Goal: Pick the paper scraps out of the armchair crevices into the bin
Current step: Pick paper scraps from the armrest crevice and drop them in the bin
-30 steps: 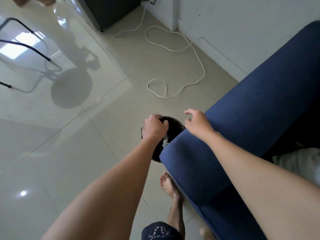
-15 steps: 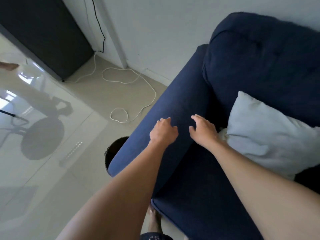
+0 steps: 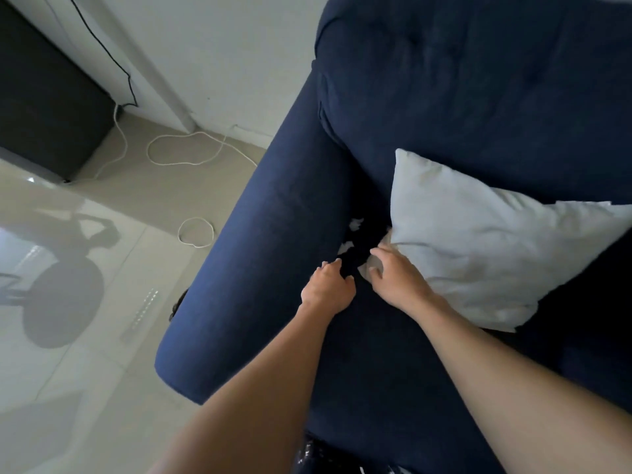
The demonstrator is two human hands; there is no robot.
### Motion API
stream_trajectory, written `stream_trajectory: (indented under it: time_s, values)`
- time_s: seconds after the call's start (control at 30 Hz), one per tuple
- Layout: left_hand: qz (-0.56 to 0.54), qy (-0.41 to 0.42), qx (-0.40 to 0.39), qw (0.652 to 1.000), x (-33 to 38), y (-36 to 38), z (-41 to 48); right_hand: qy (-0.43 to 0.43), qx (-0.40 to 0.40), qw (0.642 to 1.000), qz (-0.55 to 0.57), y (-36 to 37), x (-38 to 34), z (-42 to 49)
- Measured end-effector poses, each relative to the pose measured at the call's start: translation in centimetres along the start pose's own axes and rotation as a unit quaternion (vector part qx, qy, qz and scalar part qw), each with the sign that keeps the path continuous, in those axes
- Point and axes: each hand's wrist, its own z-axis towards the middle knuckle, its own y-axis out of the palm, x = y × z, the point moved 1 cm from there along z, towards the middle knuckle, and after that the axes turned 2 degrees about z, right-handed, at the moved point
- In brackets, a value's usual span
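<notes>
White paper scraps (image 3: 355,224) show in the dark crevice between the navy armchair's left armrest (image 3: 260,254) and its seat, with another scrap (image 3: 344,248) a little nearer. My left hand (image 3: 327,289) is at the crevice edge, its fingers loosely curled with the tips at the gap and nothing visibly held. My right hand (image 3: 396,280) reaches in beside it, fingers spread over a white crumpled piece (image 3: 373,268) at the pillow's corner. Only a dark sliver of the bin (image 3: 178,304) peeks out on the floor behind the armrest's front end.
A white pillow (image 3: 496,254) lies on the seat to the right of my hands, against the backrest (image 3: 478,97). White cable (image 3: 191,159) loops over the glossy tiled floor on the left. A black cabinet (image 3: 44,107) stands by the wall.
Both hands have come from the bin at the armrest's front, across the armrest, down to the seat crevice. My view has swung from the floor to the armchair, and the bin is now nearly hidden.
</notes>
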Motion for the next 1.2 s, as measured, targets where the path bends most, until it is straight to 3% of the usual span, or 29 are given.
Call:
stream_trajectory:
  time_s: [0.37,0.63,0.9,1.07,1.2]
  values:
    - [-0.071,-0.057,-0.073,0.993,-1.7,5.6,9.2,0.016,0.011,0.998,0.061,3.6,3.1,9.9]
    - [-0.192,-0.051,-0.055,0.978,-1.8,8.8,15.1,-0.010,-0.052,0.998,0.019,5.2,4.6,17.2]
    - [-0.256,-0.072,-0.039,0.963,-1.1,10.3,19.1,0.026,-0.138,0.987,-0.084,7.6,5.3,22.8]
    - [-0.237,-0.110,-0.057,0.964,-0.8,9.4,19.7,0.081,-0.155,0.977,-0.122,8.2,5.3,24.2]
    - [-0.249,-0.113,-0.057,0.960,-0.3,8.9,19.5,0.071,-0.154,0.976,-0.136,7.8,5.3,24.6]
